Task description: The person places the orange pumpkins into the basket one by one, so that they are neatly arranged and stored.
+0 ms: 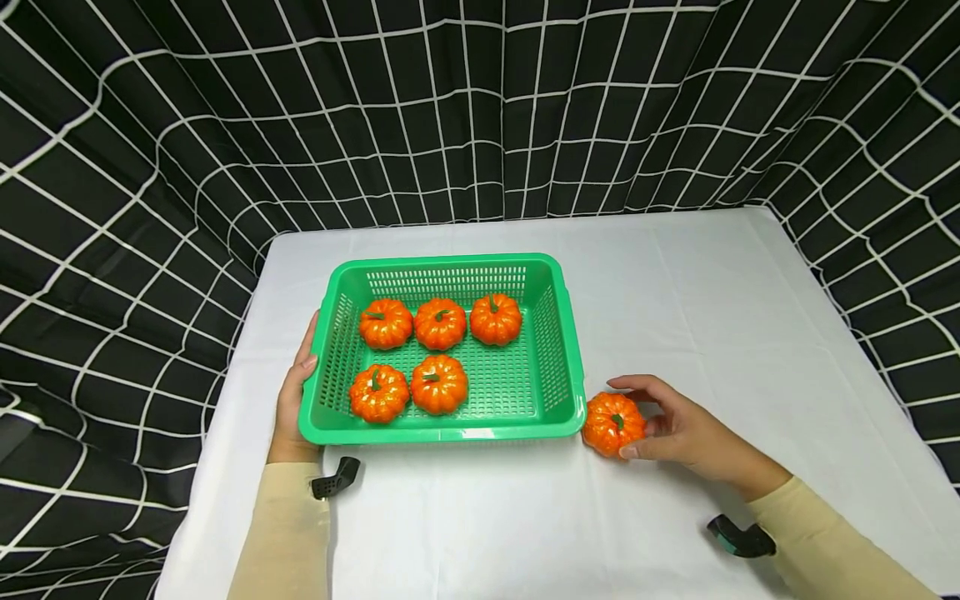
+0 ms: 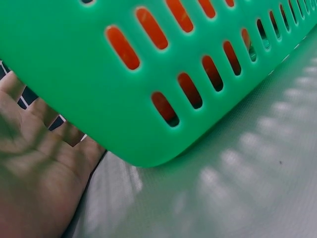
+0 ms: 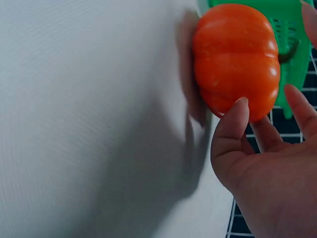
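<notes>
A green plastic basket [image 1: 480, 429] with slotted walls stands on the white table, holding several small orange pumpkins [image 1: 440, 323] with green stems. My left hand [image 1: 294, 408] lies along the basket's left side, thumb against the outside of the rim; its palm [image 2: 39, 163] is beside the basket corner in the left wrist view. Just outside the basket's front right corner sits another orange pumpkin [image 1: 613, 425]. My right hand [image 1: 675, 429] is around that pumpkin from the right, its thumb touching the near side and its fingers reaching along the far side.
White cloth [image 1: 720, 333] covers the table. Black curtains with a white grid [image 1: 487, 125] hang along the back and both sides. A small black device [image 1: 337, 477] is at the left wrist, and another black device [image 1: 741, 537] is at the right wrist.
</notes>
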Action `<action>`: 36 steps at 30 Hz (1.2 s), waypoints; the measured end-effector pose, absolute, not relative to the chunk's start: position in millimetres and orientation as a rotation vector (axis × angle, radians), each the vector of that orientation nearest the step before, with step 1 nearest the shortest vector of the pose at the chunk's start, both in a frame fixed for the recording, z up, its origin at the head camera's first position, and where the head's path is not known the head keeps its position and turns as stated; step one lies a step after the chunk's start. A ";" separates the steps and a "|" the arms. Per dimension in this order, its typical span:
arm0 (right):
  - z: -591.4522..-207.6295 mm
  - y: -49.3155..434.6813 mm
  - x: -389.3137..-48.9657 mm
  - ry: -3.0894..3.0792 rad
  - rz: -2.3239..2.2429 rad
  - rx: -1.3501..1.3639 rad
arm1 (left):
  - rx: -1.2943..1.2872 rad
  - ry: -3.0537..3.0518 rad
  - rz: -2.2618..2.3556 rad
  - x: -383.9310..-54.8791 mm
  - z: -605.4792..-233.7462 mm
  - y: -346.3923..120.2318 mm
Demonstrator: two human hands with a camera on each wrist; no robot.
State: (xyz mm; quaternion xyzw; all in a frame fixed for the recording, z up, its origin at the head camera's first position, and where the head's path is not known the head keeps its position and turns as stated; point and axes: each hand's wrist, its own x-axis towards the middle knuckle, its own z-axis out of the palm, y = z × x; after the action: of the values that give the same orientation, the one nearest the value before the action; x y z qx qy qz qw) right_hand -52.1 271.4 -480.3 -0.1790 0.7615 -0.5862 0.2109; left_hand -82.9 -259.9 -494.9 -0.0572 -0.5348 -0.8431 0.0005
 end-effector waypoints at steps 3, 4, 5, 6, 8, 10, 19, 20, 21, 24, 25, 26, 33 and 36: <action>-486.1 266.0 -49.2 2.250 -1.561 -0.584 | -0.182 -1.696 -2.642 -83.0 -494.8 -260.1; -487.8 264.5 -48.5 2.293 -1.539 -0.615 | -0.183 -1.699 -2.640 -83.0 -494.7 -260.1; -488.9 263.0 -48.1 2.323 -1.526 -0.640 | -0.185 -1.700 -2.642 -82.9 -494.5 -259.9; -489.3 261.6 -47.7 2.346 -1.514 -0.652 | -0.186 -1.698 -2.644 -82.9 -494.4 -259.8; -488.8 260.1 -47.7 2.372 -1.504 -0.646 | -0.186 -1.693 -2.651 -82.9 -494.2 -259.6; -487.1 260.9 -48.5 2.394 -1.490 -0.610 | -0.185 -1.685 -2.658 -82.9 -494.0 -259.1; -472.0 271.2 -60.7 2.429 -1.511 -0.442 | -0.167 -1.665 -2.660 -82.6 -494.8 -258.4; -469.4 271.9 -62.3 2.434 -1.518 -0.437 | -0.166 -1.668 -2.659 -82.5 -495.0 -258.6; -466.7 272.5 -63.9 2.440 -1.525 -0.436 | -0.167 -1.670 -2.659 -82.5 -495.3 -258.8; -458.7 274.2 -69.1 2.459 -1.537 -0.438 | -0.178 -1.674 -2.657 -82.7 -496.0 -259.6; -455.7 274.5 -70.6 2.460 -1.548 -0.435 | -0.184 -1.674 -2.656 -82.9 -496.2 -259.8; -452.9 274.8 -72.1 2.463 -1.555 -0.432 | -0.189 -1.674 -2.654 -83.0 -496.4 -260.0; -434.5 270.8 -81.4 2.467 -1.617 -0.405 | -0.197 -1.674 -2.639 -83.9 -496.8 -260.2; -429.0 266.5 -86.8 2.491 -1.616 -0.426 | -0.181 -1.664 -2.643 -83.0 -496.0 -260.1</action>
State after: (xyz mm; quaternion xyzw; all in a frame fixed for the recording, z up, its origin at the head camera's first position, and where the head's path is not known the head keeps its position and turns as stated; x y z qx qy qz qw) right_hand -86.8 266.5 -429.0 -0.1417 0.8284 -0.5373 0.0708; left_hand -83.0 -260.1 -496.0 -0.0579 -0.5319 -0.8448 0.0064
